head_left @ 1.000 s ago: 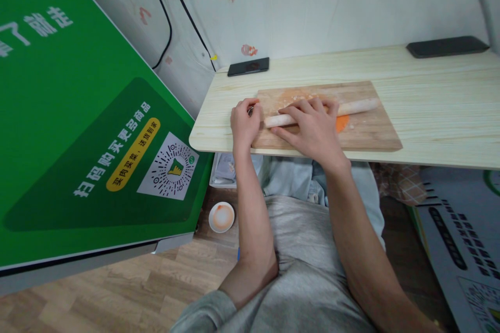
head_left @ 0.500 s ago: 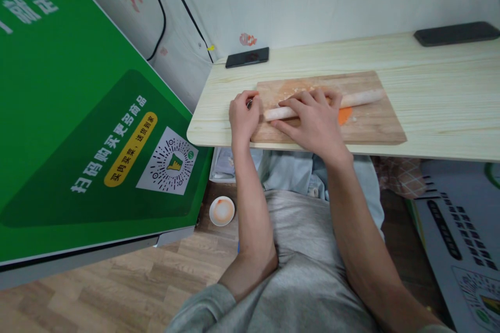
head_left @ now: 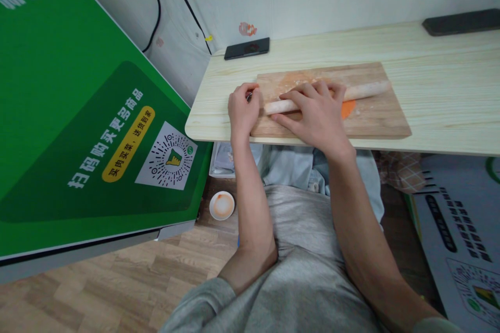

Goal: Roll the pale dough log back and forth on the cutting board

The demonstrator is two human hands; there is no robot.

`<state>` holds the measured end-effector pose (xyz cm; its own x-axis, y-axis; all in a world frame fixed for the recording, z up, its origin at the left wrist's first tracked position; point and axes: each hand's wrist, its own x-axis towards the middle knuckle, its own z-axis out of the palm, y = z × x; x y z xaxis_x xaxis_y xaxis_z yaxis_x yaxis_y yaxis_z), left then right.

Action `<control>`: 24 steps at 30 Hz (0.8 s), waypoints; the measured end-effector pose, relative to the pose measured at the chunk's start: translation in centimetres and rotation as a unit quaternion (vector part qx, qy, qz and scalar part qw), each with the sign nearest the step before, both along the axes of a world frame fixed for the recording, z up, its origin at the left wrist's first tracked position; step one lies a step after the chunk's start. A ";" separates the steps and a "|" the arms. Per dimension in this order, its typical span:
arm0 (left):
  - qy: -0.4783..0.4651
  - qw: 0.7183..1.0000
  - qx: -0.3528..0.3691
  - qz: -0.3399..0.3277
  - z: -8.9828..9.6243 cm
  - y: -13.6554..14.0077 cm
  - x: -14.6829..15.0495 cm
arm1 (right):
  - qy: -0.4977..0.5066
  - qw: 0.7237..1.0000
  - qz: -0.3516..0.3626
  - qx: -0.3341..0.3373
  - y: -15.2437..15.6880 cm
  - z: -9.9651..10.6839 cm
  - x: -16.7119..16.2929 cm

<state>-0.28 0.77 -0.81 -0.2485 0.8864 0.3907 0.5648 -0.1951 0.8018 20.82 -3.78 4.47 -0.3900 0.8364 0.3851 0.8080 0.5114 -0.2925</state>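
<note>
A pale, flour-dusted rolling pin [head_left: 367, 90] lies slantwise across a wooden cutting board [head_left: 377, 124]. My right hand [head_left: 318, 112] rests over its middle, fingers bent across the far side and thumb along the near side. A flat orange piece of what looks like dough [head_left: 348, 109] shows from beneath the pin, just right of that hand. At the board's left edge my left hand [head_left: 244, 109] is closed in a pinch, with a bit of orange by the fingertips. Whatever it holds is hidden by the fingers. White flour and an orange stain mark the board's far part.
The board lies on a narrow light-wood table [head_left: 449, 78] against the wall. Behind it are a black phone [head_left: 247, 48] and a long dark object [head_left: 463, 22]. A green printed panel [head_left: 78, 88] stands at left; a white bowl [head_left: 222, 205] sits below the table.
The view has tilted slightly, so the table and board appear a little higher. Both hands keep nearly the same places, and the rolling pin has barely shifted on the board.
</note>
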 end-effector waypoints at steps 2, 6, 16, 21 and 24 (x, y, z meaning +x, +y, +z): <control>0.001 1.000 0.000 0.000 -0.1 0.0 -0.1 | 0.001 1.000 0.001 -0.002 0.0 0.1 0.0; 0.005 1.000 -0.006 -0.001 -0.1 0.1 -0.1 | -0.010 1.000 0.001 -0.008 0.0 0.1 -0.1; 0.011 1.000 -0.002 -0.002 0.0 0.0 -0.1 | -0.006 1.000 0.002 0.005 0.1 -0.1 0.0; 0.013 1.000 -0.004 -0.006 -0.1 0.0 -0.2 | -0.009 1.000 -0.001 0.004 0.1 0.0 0.0; 0.009 1.000 -0.005 -0.008 -0.1 0.1 -0.2 | -0.010 1.000 -0.002 0.007 0.0 0.0 0.0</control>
